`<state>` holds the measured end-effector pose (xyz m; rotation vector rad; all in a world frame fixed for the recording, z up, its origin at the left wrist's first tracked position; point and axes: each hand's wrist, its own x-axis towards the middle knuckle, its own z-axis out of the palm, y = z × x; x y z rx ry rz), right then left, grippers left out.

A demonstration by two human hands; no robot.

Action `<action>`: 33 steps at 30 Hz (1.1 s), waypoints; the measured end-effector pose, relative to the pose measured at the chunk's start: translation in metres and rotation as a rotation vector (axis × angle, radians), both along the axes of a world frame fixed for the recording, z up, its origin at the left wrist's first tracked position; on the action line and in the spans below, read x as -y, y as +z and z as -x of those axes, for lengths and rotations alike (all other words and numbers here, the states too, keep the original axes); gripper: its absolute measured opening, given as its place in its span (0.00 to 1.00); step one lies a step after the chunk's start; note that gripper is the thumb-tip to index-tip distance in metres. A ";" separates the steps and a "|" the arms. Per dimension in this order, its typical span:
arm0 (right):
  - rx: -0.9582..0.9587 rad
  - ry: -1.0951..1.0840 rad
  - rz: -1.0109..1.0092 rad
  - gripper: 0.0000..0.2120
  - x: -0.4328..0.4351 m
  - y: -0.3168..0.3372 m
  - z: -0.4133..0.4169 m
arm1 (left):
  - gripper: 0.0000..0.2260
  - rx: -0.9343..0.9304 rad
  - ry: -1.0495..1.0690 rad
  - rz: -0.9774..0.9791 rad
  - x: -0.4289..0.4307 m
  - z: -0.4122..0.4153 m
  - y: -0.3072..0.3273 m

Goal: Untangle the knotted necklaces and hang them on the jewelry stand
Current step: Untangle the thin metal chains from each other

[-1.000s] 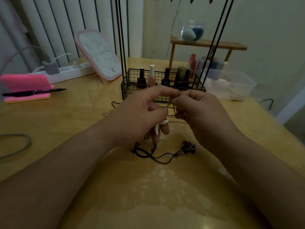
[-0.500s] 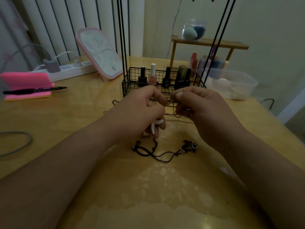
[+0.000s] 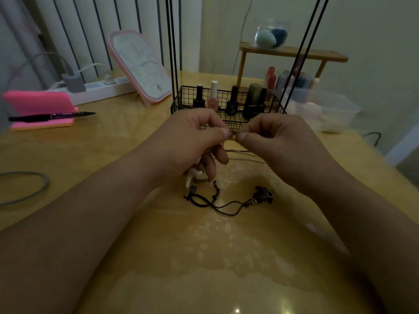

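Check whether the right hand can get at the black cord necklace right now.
Likely yes: the black cord necklace lies uncovered on the table below the right hand, nothing between. But that hand pinches a thin chain with the left hand, so it must release first.

The left forearm (image 3: 79,223) and right forearm (image 3: 362,211) are bare along their whole visible length, and the left hand (image 3: 188,141) and right hand (image 3: 283,143) are bare too. The nails on the fingers (image 3: 226,132) look short and plain, though the dim light makes that hard to judge.
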<state>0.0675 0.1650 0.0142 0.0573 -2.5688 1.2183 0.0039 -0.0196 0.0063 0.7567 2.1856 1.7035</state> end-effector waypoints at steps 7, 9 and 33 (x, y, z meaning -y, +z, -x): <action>0.180 0.126 0.427 0.04 -0.006 0.000 0.006 | 0.03 0.034 -0.019 -0.078 -0.001 0.000 -0.001; 0.241 0.169 0.691 0.06 -0.003 -0.003 0.007 | 0.02 0.053 -0.036 -0.091 -0.002 0.000 -0.001; 0.298 0.169 0.380 0.12 -0.009 -0.004 0.005 | 0.05 0.097 -0.122 -0.163 0.003 0.003 0.000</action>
